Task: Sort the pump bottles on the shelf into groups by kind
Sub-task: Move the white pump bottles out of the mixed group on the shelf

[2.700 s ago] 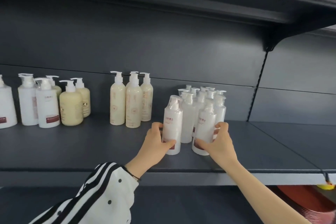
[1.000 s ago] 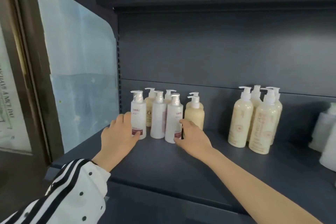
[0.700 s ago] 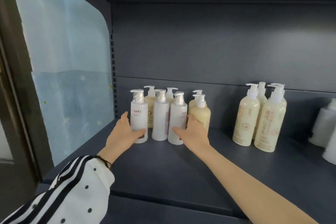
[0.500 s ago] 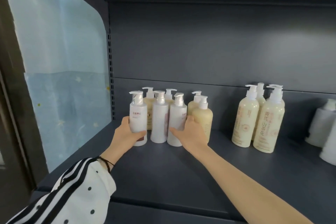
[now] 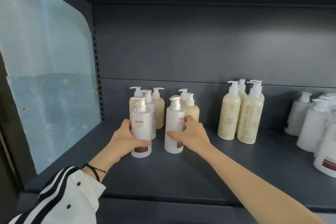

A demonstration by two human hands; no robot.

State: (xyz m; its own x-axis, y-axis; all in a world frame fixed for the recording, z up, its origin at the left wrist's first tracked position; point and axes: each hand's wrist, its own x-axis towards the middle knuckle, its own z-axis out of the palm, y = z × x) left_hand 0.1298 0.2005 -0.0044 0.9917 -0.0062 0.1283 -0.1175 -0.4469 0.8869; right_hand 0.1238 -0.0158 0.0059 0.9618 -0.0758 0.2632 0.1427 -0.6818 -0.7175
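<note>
My left hand (image 5: 125, 139) grips a white pump bottle with a dark red label (image 5: 141, 127), held forward of the group. My right hand (image 5: 192, 135) grips a second white pump bottle (image 5: 174, 125) of the same kind. Behind them a third white bottle (image 5: 151, 112) stands among short cream pump bottles (image 5: 190, 109) at the shelf's left end. Three tall cream bottles with red lettering (image 5: 250, 116) stand to the right. More white bottles (image 5: 316, 127) crowd the right edge.
The dark grey shelf (image 5: 181, 174) has open floor in front of the bottles. A light blue panel (image 5: 49, 96) closes the left side. Another shelf runs overhead. The shelf's front edge lies near my forearms.
The view swung from the white group at the right to the shelf's left end. Both hands closed on two white bottles there and drew them forward, away from the cream ones.
</note>
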